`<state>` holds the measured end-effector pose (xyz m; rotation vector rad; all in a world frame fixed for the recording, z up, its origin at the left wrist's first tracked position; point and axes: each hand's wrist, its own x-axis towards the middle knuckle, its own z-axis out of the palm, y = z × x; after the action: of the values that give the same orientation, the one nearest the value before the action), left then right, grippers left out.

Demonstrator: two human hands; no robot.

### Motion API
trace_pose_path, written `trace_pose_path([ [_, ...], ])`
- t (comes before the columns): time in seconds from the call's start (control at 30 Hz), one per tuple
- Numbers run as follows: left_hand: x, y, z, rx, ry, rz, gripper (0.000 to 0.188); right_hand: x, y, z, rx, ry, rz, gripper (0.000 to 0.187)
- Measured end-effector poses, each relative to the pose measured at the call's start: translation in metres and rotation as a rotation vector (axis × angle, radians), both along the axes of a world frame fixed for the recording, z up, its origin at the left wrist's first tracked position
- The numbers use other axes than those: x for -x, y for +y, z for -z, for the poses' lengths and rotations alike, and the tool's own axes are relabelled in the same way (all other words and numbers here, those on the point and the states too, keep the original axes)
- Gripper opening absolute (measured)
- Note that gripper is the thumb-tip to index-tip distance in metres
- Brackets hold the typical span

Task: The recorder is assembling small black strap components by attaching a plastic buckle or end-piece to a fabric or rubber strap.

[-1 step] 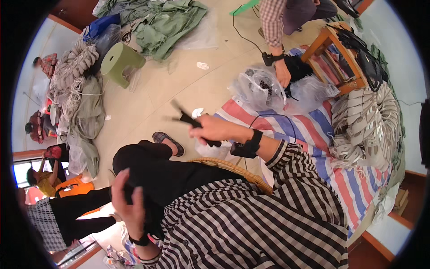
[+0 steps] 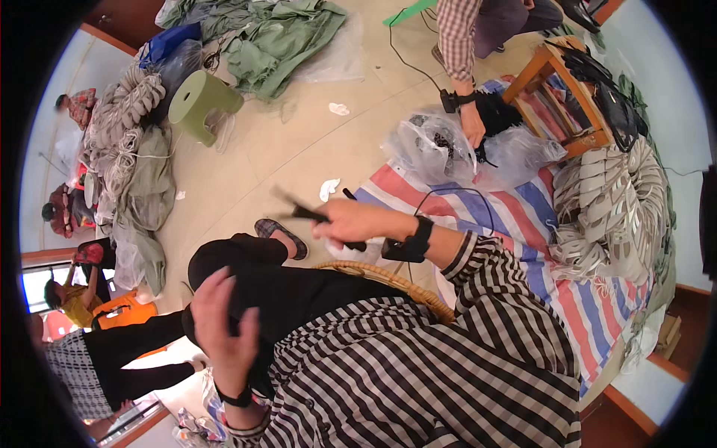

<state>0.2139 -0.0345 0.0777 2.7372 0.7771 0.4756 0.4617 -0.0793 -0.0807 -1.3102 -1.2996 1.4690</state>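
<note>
My right hand [image 2: 358, 222] is closed around a slender black two-pronged tool [image 2: 302, 210], its kind smeared by motion. The prongs point to the far left, and short black ends stick out on both sides of the fist. Over my left thigh, my left hand [image 2: 224, 328] is raised with fingers and thumb apart, holding nothing. A black band with a small box [image 2: 409, 243] is strapped to my right wrist, and a dark band [image 2: 234, 398] rings the left one. Beneath my right forearm curves the rim of a woven wicker seat [image 2: 381, 278].
Across from me, another person's hand [image 2: 472, 123] reaches into clear plastic bags [image 2: 433, 142]. They lie on a striped sheet [image 2: 515, 216] beside a wooden stool [image 2: 597, 140] and bundled grey-white strips [image 2: 609, 216]. A green plastic stool [image 2: 190, 101] and green cloth [image 2: 276, 45] are farther left.
My left hand has shifted slightly right. The tool in my right hand has swung, its prongs now lying flatter and a little lower. The other person's hand is almost unchanged.
</note>
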Motion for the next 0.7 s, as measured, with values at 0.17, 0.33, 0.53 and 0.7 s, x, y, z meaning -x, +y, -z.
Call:
trace_pose_path([
  [0.17,-0.053,-0.008,0.032,-0.161,0.42,0.331,0.074,0.048,0.005,-0.011,-0.568,-0.439,-0.03,0.019],
  [0.33,-0.053,0.005,0.07,0.038,0.389,0.186,0.084,0.044,0.004,-0.03,-0.475,-0.575,-0.157,0.02],
  [0.53,-0.042,0.013,0.088,0.116,0.456,0.076,0.075,0.038,0.011,-0.044,-0.382,-0.526,-0.297,0.025],
  [0.7,-0.03,0.027,0.098,0.296,0.199,0.096,0.037,0.028,0.016,-0.04,-0.315,-0.256,-0.226,0.037],
])
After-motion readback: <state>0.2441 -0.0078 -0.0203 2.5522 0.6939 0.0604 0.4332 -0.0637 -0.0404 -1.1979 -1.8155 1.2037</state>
